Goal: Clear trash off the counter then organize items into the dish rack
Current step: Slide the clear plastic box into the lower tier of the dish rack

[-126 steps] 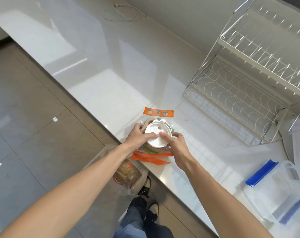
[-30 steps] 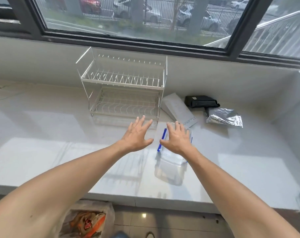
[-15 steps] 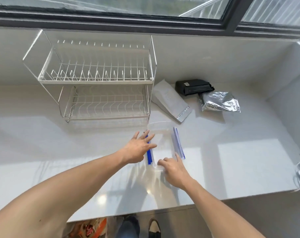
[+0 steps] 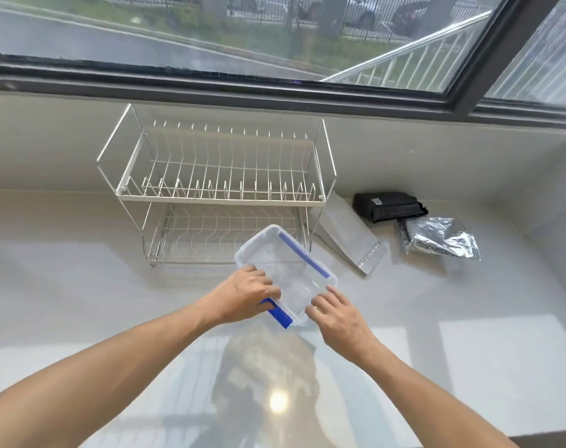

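Observation:
A clear plastic container [image 4: 283, 266] with blue side clips is lifted and tilted above the white counter [image 4: 437, 334], just in front of the rack's lower right corner. My left hand [image 4: 247, 294] grips its near-left edge, over a blue clip. On the container's near-right corner rest the fingers of my right hand [image 4: 338, 313], which hold it there. The white two-tier wire dish rack [image 4: 217, 195] stands against the back wall with both tiers bare.
A flat silver pouch [image 4: 348, 239] leans beside the rack's right side. Further right lie a black pouch [image 4: 388, 206] and a crumpled foil bag [image 4: 441, 239]. A window runs along the back; the counter's front edge is at the bottom right.
Both hands have closed on the container and lifted it off the counter toward the rack, tilting it. Earlier still, the hands were at a lidded cup and wrappers at the counter's edge.

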